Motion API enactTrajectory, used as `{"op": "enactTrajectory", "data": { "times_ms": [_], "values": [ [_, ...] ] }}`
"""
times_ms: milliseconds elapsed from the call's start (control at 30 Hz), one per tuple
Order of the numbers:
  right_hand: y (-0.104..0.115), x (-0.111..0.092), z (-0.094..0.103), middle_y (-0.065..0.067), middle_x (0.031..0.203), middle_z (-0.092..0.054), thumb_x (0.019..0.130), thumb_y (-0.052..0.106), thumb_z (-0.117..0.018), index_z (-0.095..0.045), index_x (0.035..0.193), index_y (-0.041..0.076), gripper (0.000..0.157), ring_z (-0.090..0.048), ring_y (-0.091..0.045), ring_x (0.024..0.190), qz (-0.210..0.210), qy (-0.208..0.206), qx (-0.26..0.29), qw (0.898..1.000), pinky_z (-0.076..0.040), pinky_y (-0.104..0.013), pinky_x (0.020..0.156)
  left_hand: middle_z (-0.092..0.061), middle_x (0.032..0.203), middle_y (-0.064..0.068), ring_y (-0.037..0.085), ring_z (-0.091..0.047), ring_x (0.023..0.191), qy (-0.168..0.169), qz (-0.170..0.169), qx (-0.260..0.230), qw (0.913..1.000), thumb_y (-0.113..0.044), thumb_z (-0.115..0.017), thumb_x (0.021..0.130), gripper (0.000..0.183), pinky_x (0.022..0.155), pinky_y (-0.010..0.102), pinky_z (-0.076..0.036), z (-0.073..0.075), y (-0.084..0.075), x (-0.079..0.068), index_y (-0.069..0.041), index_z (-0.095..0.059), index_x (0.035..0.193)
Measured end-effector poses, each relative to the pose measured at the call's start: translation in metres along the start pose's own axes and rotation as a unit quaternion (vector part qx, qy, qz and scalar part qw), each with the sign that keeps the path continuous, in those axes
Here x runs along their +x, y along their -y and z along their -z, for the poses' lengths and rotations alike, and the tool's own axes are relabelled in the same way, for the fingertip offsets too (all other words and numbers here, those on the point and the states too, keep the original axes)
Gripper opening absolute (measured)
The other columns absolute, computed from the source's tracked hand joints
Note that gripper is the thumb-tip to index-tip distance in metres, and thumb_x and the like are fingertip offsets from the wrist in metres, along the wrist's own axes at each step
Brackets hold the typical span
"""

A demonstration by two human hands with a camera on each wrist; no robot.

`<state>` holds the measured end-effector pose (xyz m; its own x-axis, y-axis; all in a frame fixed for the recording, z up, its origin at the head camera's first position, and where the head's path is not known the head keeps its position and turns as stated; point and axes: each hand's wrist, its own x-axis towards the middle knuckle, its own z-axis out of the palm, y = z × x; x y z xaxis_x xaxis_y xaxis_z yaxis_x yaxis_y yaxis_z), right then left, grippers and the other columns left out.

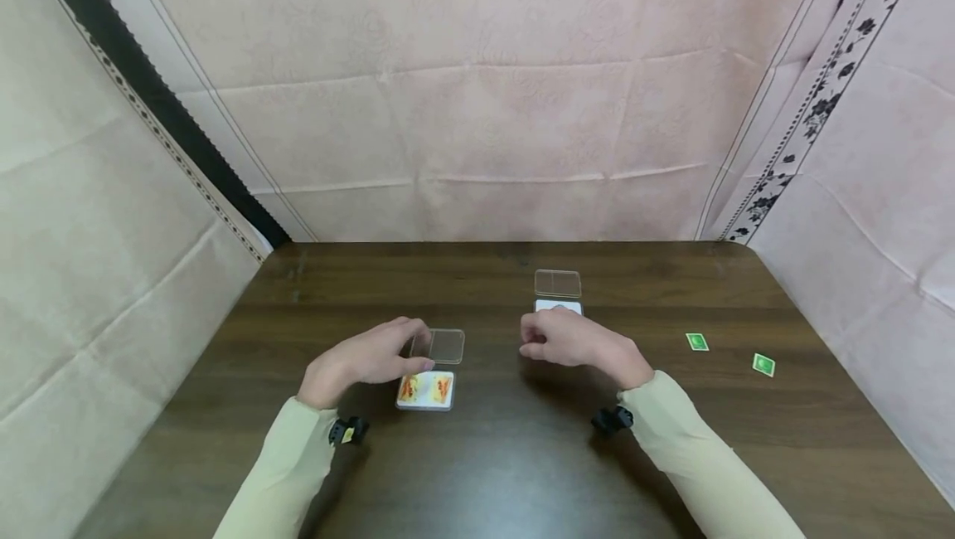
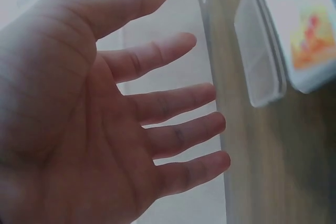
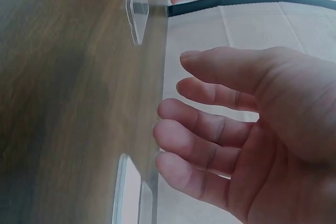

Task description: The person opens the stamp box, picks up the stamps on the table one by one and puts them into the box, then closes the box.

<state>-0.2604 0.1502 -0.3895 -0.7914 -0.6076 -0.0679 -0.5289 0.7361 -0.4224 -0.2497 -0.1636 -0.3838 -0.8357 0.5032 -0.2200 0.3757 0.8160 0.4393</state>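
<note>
My left hand (image 1: 370, 361) hovers at the upper left of a small clear plastic case (image 1: 425, 409). Its fingers spread loosely and hold nothing. In that case lies a white card (image 1: 425, 390) with orange and yellow pictures. The transparent lid (image 1: 448, 347) lies folded back, partly behind my fingers in the head view. My right hand (image 1: 578, 338) is held above the table with its fingers loosely bent around nothing. Just beyond it sits a second clear case (image 3: 122, 190) with a white surface inside, partly hidden by the hand; its lid (image 1: 558, 284) is folded back too.
Two small green cards (image 1: 697, 342) (image 1: 763, 365) lie apart on the right side of the brown wooden table (image 1: 477, 473). Pale cloth (image 1: 477, 124) hangs behind the table and at both sides.
</note>
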Motion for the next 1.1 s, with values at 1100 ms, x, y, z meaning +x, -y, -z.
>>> {"op": "enactTrajectory", "data": {
  "times_ms": [1100],
  "values": [
    [-0.071,-0.047,0.043,-0.002,0.085,-0.066,0.093,0.018,-0.066,-0.064,0.106,0.009,0.017,-0.061,-0.014,0.071,-0.092,0.003,0.053,0.994,-0.050,-0.030,0.064,-0.054,0.141,0.009,0.026,-0.061,0.113,-0.034,-0.024,-0.049,0.9980,-0.043,-0.061,0.096,0.052,0.098,0.044,-0.048,-0.009,-0.062,0.058,-0.015,-0.048,0.137]
  ]
}}
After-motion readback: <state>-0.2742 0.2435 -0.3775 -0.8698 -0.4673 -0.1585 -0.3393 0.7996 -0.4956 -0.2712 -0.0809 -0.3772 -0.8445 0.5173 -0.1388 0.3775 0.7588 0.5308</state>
